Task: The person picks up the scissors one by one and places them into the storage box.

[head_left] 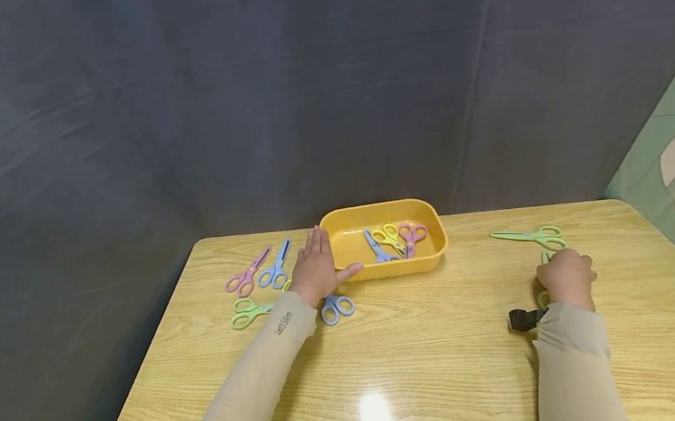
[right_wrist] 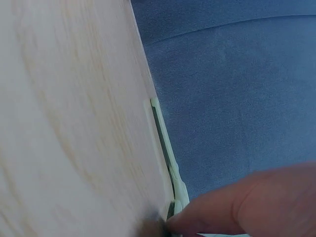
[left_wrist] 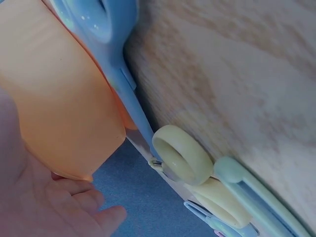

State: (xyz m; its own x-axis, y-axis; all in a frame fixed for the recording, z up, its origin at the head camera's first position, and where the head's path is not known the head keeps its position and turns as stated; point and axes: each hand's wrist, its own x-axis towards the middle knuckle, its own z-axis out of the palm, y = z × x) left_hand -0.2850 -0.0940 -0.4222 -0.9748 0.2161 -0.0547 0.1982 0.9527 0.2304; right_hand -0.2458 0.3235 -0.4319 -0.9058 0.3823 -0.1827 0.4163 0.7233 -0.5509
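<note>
My left hand (head_left: 315, 268) has its fingers straight along the left end of the yellow tray (head_left: 389, 269), thumb out over the front rim. Inside the tray lie blue scissors (head_left: 381, 250), yellow scissors (head_left: 386, 235) and pink scissors (head_left: 412, 233). Beneath the left wrist, blue scissors (head_left: 337, 308) and yellow scissors (left_wrist: 182, 155) are partly covered. Over at the right, my right hand (head_left: 567, 275) pinches a pair of green scissors (head_left: 542, 299), mostly hidden under it. Another pair of green scissors (head_left: 541, 237) lies just beyond that hand.
Pink scissors (head_left: 247, 277), blue scissors (head_left: 276, 270) and green scissors (head_left: 247, 312) lie on the wooden table (head_left: 439, 357), left of the tray. A dark curtain (head_left: 326, 102) hangs behind the table's back edge. A black wrist-camera piece (head_left: 523, 320) sticks out beside the right wrist.
</note>
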